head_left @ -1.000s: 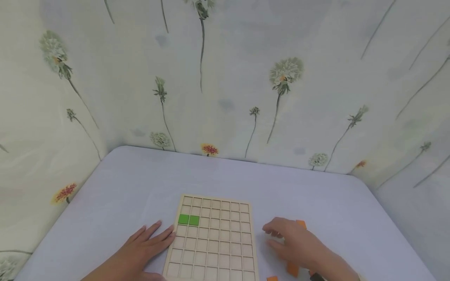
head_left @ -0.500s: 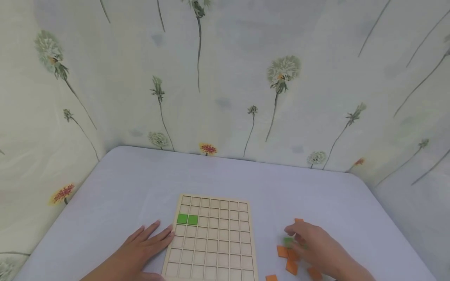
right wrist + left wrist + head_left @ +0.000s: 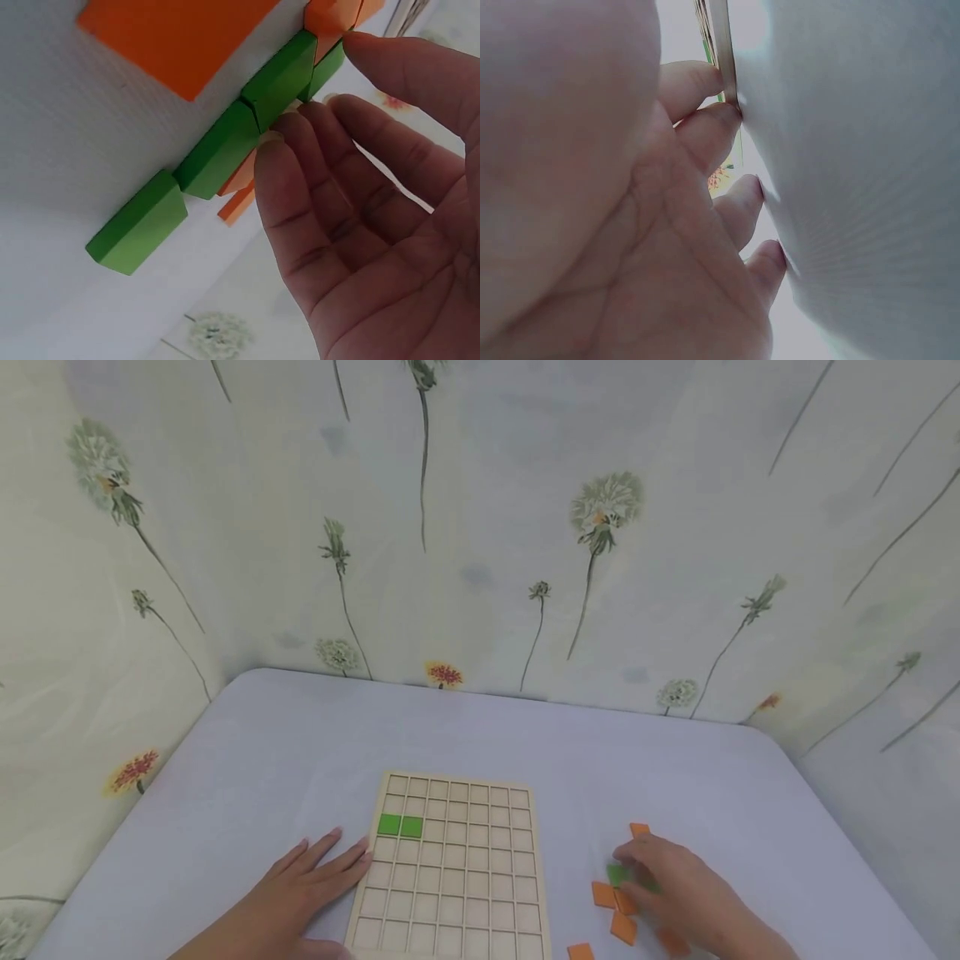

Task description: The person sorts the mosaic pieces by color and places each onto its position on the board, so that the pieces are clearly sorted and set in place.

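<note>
My left hand (image 3: 303,893) lies flat with spread fingers, its fingertips touching the left edge of a wooden grid board (image 3: 454,883). Two green square tiles (image 3: 388,824) sit side by side in the board's third row from the far edge. To the right of the board, my right hand (image 3: 682,893) hovers low over scattered tiles with loosely bent fingers. A green tile (image 3: 618,875) shows between thumb and forefinger, lying on the table. In the right wrist view, fingertips reach close to green tiles (image 3: 219,150); contact is unclear, and no tile appears lifted.
Orange tiles (image 3: 623,928) lie around the right hand, one (image 3: 581,952) nearer the board and another (image 3: 639,830) beyond the fingers. Pale cloth covers the table (image 3: 480,731). A dandelion-patterned curtain (image 3: 480,527) stands behind it.
My right hand has moved right, away from the board and over the tiles, baring several orange and green ones. It then shifts only slightly. My left hand stays on the board's edge.
</note>
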